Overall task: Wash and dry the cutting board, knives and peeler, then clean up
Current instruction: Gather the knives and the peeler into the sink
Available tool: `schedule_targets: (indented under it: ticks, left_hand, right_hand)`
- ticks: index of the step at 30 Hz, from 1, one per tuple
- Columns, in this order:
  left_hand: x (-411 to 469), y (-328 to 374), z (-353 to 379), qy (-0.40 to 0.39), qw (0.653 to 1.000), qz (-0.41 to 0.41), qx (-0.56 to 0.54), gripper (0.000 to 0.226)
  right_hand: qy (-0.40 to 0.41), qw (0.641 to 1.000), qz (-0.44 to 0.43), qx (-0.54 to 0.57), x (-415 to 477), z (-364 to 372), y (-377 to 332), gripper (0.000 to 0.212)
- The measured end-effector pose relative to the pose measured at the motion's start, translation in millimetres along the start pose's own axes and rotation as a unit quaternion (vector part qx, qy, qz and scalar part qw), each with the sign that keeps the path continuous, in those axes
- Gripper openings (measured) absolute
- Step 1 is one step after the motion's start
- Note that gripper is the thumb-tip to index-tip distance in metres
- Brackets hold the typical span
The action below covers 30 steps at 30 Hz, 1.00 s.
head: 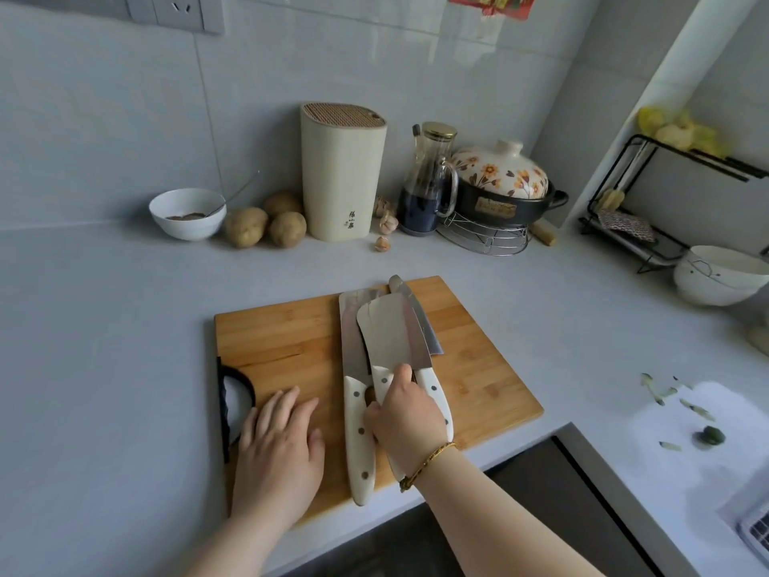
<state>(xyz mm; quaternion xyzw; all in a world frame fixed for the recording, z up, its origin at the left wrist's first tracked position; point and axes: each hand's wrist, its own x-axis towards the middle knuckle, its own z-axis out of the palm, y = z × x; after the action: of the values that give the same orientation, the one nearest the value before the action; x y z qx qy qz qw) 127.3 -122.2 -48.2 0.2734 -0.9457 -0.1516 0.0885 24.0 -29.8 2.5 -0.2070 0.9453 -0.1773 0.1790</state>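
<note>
A wooden cutting board [291,335] lies on the grey counter, with a black handle cut-out at its left edge. Three white-handled knives lie side by side on it, blades pointing away: a left knife [353,431], a broad cleaver [391,331] in the middle, and a slimmer knife [416,310] on the right. My right hand [405,418] grips the cleaver's handle, thumb near the blade's heel. My left hand [279,443] rests flat on the board's left part, fingers straight. No peeler shows.
A cream knife block [341,177] stands at the back wall beside potatoes [266,222], a white bowl [187,214], an oil bottle [428,185] and a flowered pot [499,181]. Stacked bowls [720,276] and a rack [649,202] are right. Green peel scraps [682,406] lie on the counter.
</note>
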Motion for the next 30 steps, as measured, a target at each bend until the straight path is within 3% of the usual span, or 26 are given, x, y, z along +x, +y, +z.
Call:
schedule_targets:
  ticks: [3,8,11,17,21,30]
  left_hand:
    - [2.0,-0.4,1.3,0.020,0.995,-0.038,-0.090,0.033]
    - [6.6,-6.5,-4.1,0.099,0.951,-0.102,-0.274,0.018]
    - [12.3,-11.4,-10.4,0.111,0.953,-0.105,-0.261,0.016]
    - [23.7,-11.9,-16.0,0.086,0.979,-0.062,-0.173,0.036]
    - [35.0,-12.7,-18.1,0.077,0.977,-0.063,-0.186,0.040]
    - [32.7,32.0,-34.9,0.107,0.982,-0.052,-0.149,0.027]
  right_hand:
    - [0.003,0.999,0.003,0.039,1.0,0.3,1.3,0.020]
    - [0.020,0.998,-0.011,0.063,-0.5,-6.3,7.2,0.037]
    - [0.027,0.996,-0.018,0.080,-3.8,-8.9,11.4,0.037]
    - [0.047,0.995,-0.044,0.077,-10.5,-18.9,22.3,0.040]
    - [0.073,0.995,-0.049,0.048,-16.9,-30.7,30.7,0.041]
    - [0.128,0.989,-0.044,0.067,-56.2,-73.0,91.7,0.038]
